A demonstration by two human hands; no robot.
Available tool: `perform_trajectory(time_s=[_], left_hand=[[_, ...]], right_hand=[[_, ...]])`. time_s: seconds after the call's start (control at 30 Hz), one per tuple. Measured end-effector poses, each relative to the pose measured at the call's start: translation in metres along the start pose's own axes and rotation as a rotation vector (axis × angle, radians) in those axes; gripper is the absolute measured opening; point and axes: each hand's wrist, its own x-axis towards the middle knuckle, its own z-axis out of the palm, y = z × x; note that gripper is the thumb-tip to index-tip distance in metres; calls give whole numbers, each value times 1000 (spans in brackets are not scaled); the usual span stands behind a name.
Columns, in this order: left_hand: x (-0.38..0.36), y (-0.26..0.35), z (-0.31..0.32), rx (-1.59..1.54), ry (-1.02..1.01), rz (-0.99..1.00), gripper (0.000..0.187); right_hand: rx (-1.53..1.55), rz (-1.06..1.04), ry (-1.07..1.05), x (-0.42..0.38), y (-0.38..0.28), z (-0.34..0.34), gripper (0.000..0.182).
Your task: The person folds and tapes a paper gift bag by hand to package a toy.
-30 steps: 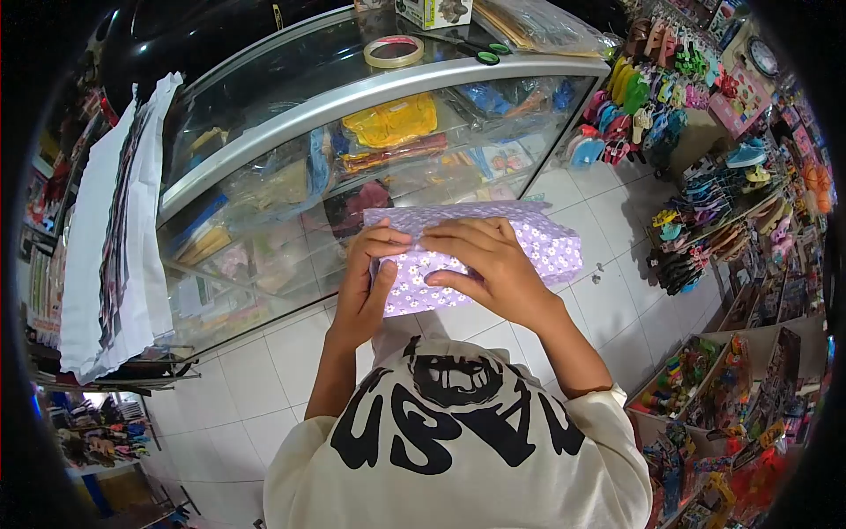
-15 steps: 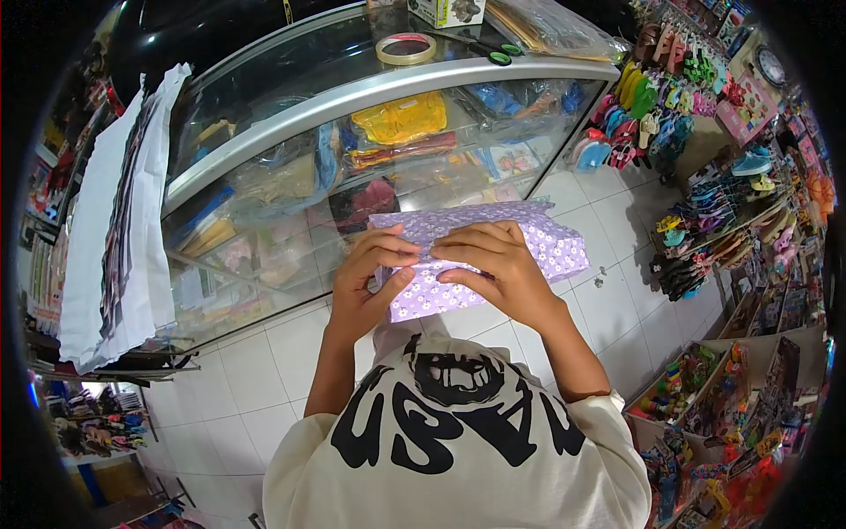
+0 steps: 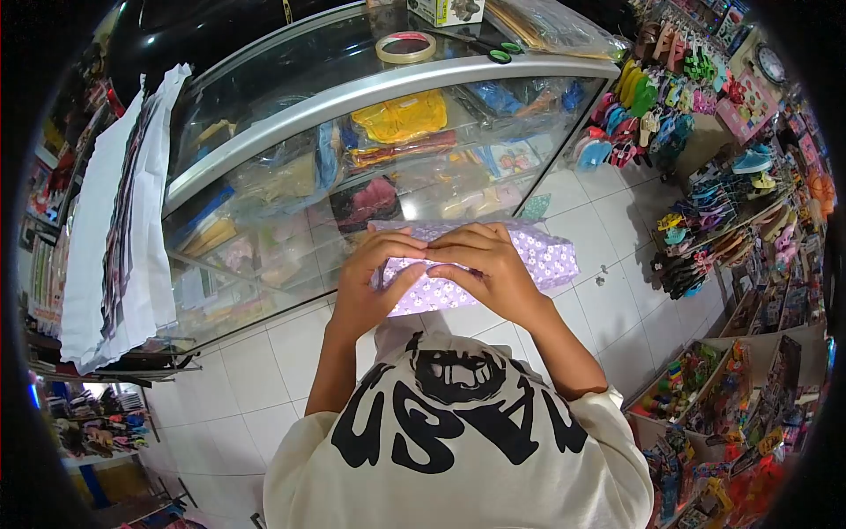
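Observation:
A package in lilac floral paper (image 3: pixel 545 256), printed with small white flowers, is held up in front of my body, its long side running left to right. At its left part my left hand (image 3: pixel 374 271) grips the paper, thumb below and fingers bent over the top. My right hand (image 3: pixel 492 269) holds it near the middle in the same way. The fingertips of both hands almost meet on the paper. What lies inside the package is hidden, and the fingers cover part of its upper face.
Beyond the package stands a glass display case (image 3: pixel 291 123) with bagged goods inside. On its top are a tape roll (image 3: pixel 405 48), green-handled scissors (image 3: pixel 500 55) and plastic-wrapped sheets (image 3: pixel 555 31). Large white sheets (image 3: pixel 132 212) hang at left. Sandal racks (image 3: pixel 705 212) and toy bins (image 3: pixel 705 379) line the right.
The package has tipped, so its far upper face shows less, and its right end has moved slightly left. My hands have drawn closer together on the paper.

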Motion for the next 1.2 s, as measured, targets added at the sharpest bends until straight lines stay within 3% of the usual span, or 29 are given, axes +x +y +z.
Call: perform_trajectory(time_s=[0.2,0.4,0.6,0.7,1.03,1.13,1.2], left_hand=[[-11,-11,-10,-2,67,-67,12],[-23,-4,-14,120,116,-129,15],[-37,-10,-25,81,187,-175,15],[-41,-7,-33,93,221,-134,17],[-47,-19,-58,108,227,-90,22],[-44,-25,-70,84,230,-83,21],[-41,-28,-80,82,227,-85,21]], right_hand=[[15,91,-2,1,1,1,30],[46,40,-161,3,13,10,37],[-115,139,-149,9,7,-9,55],[-132,194,-246,11,13,-24,63],[45,183,-333,25,32,-11,56],[-39,64,-288,26,41,-12,54],[116,146,-290,28,46,-14,51]])
